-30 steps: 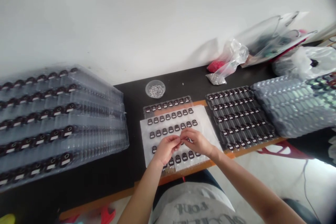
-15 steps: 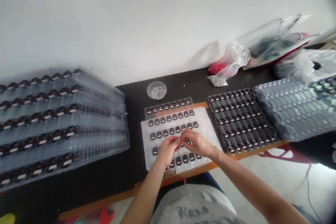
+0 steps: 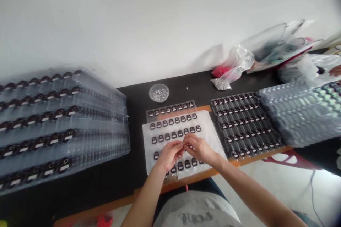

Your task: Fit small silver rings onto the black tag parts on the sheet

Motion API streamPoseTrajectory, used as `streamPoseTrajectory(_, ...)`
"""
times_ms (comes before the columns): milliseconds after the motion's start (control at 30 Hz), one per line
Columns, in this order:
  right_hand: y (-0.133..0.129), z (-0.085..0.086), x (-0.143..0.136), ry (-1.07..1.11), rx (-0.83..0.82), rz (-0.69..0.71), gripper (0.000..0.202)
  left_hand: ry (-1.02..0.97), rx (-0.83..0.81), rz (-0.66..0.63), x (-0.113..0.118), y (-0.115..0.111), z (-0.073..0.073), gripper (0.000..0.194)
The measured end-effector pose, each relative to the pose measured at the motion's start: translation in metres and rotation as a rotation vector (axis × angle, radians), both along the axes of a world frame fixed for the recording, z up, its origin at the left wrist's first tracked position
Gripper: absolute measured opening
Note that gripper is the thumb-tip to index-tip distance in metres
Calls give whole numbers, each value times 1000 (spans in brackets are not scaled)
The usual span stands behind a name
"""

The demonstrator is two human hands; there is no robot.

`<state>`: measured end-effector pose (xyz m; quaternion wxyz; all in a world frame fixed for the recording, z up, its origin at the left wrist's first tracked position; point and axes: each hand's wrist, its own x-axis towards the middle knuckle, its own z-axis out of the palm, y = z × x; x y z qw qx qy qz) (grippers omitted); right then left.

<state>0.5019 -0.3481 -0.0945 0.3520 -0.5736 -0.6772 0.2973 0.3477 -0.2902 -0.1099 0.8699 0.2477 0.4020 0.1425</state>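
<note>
My left hand (image 3: 170,155) and my right hand (image 3: 199,149) meet above a white sheet (image 3: 151,165). Both are closed in a pinch, fingertips touching. Whatever lies between the fingertips is too small to make out. Rows of small dark pieces (image 3: 174,134) with pale labels lie on the sheet, and my hands hide some of them. Beyond the sheet's far edge shows a clear tray (image 3: 195,103) with one more row of dark pieces. A round clear dish (image 3: 159,93) of small silvery bits stands further back.
On the left rises a tall stack of clear trays (image 3: 103,131) with dark pieces. To the right lie a filled tray (image 3: 246,124) and stacked clear trays (image 3: 287,113). Plastic bags (image 3: 237,67) rest near the wall. Another person's hand (image 3: 335,70) shows at the right edge.
My hands have stayed together over the sheet, with a slight shift in finger pose. Another person's hand has come into view at the right edge. The whole view has moved slightly.
</note>
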Motion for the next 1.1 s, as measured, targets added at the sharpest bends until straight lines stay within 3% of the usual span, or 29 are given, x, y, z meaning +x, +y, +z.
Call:
streamPoseTrajectory(167, -4, -2, -2, 3, -4, -30, 13, -25, -12, -16, 0, -1, -5, 20)
streamPoseTrajectory(333, -2, -4, -4, 62, -21, -107, 13, 5, -26, 50, 6, -3, -4, 22)
streamPoseTrajectory(567, 1, -9, 0, 119, -55, -150, 13, 27, 41, 48, 12, -3, -7, 22)
streamPoseTrajectory(1100, 8, -25, 10, 103, -9, -254, 12, -10, -39, 130, 33, 2, -20, 25)
